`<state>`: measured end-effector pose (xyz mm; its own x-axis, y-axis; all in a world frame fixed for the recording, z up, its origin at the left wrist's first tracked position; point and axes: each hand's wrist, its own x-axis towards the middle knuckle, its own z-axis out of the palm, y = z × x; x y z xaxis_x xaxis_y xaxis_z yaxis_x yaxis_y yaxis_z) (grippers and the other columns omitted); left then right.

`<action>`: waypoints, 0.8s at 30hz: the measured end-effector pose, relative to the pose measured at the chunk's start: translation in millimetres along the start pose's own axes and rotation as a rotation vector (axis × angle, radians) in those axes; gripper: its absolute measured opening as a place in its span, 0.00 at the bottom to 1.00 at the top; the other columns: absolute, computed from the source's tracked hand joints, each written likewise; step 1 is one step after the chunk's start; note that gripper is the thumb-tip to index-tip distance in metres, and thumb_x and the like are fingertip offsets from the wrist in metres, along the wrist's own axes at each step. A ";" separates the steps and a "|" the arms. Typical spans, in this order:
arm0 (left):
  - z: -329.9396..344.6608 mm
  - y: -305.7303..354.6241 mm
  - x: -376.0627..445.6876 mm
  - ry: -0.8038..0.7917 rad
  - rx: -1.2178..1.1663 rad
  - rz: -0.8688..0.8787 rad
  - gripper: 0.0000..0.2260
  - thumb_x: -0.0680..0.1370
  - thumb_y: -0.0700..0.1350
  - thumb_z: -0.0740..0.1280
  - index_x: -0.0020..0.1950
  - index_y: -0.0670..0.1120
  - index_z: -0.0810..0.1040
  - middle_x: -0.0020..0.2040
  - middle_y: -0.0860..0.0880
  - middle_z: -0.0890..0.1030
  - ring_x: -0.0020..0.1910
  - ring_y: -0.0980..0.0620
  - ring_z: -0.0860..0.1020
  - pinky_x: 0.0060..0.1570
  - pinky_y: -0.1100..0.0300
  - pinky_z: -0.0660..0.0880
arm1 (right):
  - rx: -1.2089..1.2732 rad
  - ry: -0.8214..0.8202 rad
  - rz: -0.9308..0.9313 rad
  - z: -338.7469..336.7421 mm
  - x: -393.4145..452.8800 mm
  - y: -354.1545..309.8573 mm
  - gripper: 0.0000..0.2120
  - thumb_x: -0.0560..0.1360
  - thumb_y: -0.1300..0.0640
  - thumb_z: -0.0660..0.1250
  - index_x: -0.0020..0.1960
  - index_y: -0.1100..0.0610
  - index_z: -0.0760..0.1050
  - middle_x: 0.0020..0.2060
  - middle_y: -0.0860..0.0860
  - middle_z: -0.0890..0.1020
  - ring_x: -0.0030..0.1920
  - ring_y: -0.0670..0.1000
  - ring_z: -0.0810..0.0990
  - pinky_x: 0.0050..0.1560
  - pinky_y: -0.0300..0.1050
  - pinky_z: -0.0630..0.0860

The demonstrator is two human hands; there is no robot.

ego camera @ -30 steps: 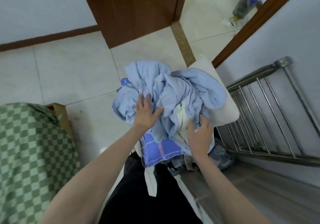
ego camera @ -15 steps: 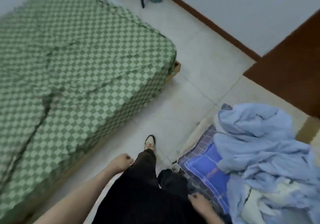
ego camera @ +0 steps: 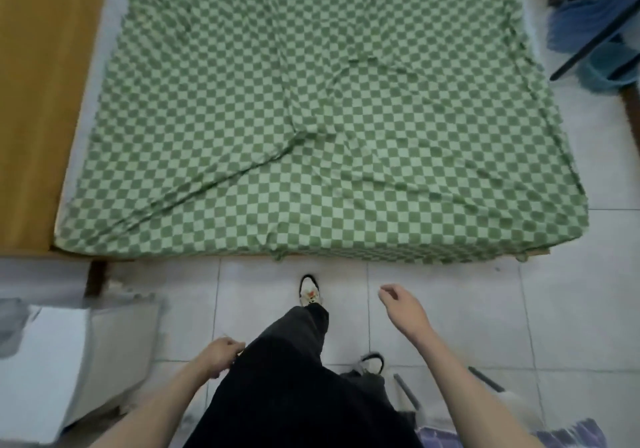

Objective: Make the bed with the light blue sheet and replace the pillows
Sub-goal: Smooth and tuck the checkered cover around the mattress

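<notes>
The bed (ego camera: 311,118) fills the upper part of the view, covered by a wrinkled green-and-white checked sheet with a long fold running across its middle. My left hand (ego camera: 221,357) hangs beside my black trouser leg, fingers loosely curled, holding nothing. My right hand (ego camera: 403,307) is raised over the tiled floor just short of the bed's near edge, fingers slightly bent and empty. A bit of blue checked fabric (ego camera: 568,433) shows at the bottom right corner. The light blue sheet is out of view.
A wooden headboard (ego camera: 41,101) runs along the bed's left side. A white cabinet (ego camera: 69,354) stands at the lower left. Blue cloth and dark rods (ego camera: 595,39) crowd the top right. My foot (ego camera: 310,291) is on white floor tiles near the bed.
My view has swung from the pile of light blue sheet and pillows to the bed. Both hands have let go of the pile and now hang empty in front of the bed.
</notes>
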<state>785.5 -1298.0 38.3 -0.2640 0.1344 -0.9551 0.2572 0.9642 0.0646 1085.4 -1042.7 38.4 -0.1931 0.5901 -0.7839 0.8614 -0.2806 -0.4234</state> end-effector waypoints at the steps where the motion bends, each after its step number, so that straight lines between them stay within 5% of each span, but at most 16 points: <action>1: -17.4 -0.6 5.3 0.008 0.006 -0.025 0.11 0.83 0.44 0.61 0.41 0.41 0.72 0.39 0.43 0.72 0.35 0.47 0.69 0.31 0.58 0.61 | -0.018 -0.004 -0.014 0.6 14.7 -24.2 0.18 0.82 0.47 0.61 0.68 0.54 0.76 0.62 0.51 0.81 0.62 0.52 0.78 0.54 0.42 0.69; 5: -81.1 26.1 22.5 0.008 0.053 0.026 0.14 0.83 0.47 0.61 0.39 0.43 0.66 0.38 0.43 0.69 0.36 0.48 0.68 0.36 0.55 0.59 | -0.100 -0.099 0.036 13.2 40.6 -72.4 0.15 0.82 0.49 0.62 0.64 0.54 0.78 0.56 0.51 0.81 0.60 0.53 0.79 0.55 0.43 0.69; 7: -119.1 57.9 28.4 0.055 -0.044 0.102 0.14 0.81 0.51 0.61 0.41 0.43 0.70 0.40 0.42 0.72 0.39 0.47 0.71 0.41 0.54 0.63 | -0.158 -0.132 0.054 14.7 51.5 -88.3 0.07 0.81 0.51 0.62 0.51 0.52 0.77 0.46 0.50 0.79 0.50 0.52 0.79 0.52 0.45 0.70; 10: -164.9 101.6 44.5 0.115 -0.215 0.188 0.21 0.82 0.53 0.60 0.60 0.36 0.77 0.57 0.36 0.80 0.56 0.41 0.79 0.59 0.49 0.74 | -0.315 -0.210 0.071 15.7 73.6 -103.2 0.14 0.80 0.55 0.61 0.37 0.55 0.66 0.32 0.53 0.67 0.33 0.51 0.67 0.38 0.45 0.63; 15: -211.3 138.3 64.3 0.132 -0.320 0.257 0.14 0.84 0.57 0.60 0.64 0.53 0.77 0.59 0.54 0.80 0.52 0.56 0.77 0.47 0.61 0.71 | -0.526 -0.302 0.156 19.7 119.3 -145.2 0.13 0.80 0.56 0.60 0.37 0.55 0.67 0.31 0.51 0.69 0.31 0.50 0.66 0.34 0.42 0.61; 18: -231.1 125.6 71.6 0.143 -0.341 0.235 0.14 0.83 0.56 0.61 0.64 0.52 0.77 0.60 0.54 0.80 0.55 0.56 0.76 0.50 0.60 0.70 | -0.544 -0.313 0.158 28.8 162.7 -196.9 0.18 0.82 0.55 0.59 0.33 0.56 0.67 0.30 0.51 0.71 0.32 0.50 0.68 0.34 0.41 0.63; 24: -255.6 42.8 73.1 0.204 -0.503 -0.028 0.13 0.84 0.51 0.62 0.63 0.46 0.78 0.60 0.49 0.81 0.60 0.48 0.78 0.61 0.55 0.73 | -0.622 -0.417 -0.078 77.6 197.6 -363.9 0.14 0.82 0.52 0.59 0.46 0.58 0.78 0.45 0.54 0.80 0.43 0.51 0.75 0.50 0.49 0.74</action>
<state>539.6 -1188.5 45.2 -0.4526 0.1004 -0.8860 -0.2160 0.9517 0.2182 697.3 -882.7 2.4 -0.3195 0.2208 -0.9215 0.9206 0.3029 -0.2466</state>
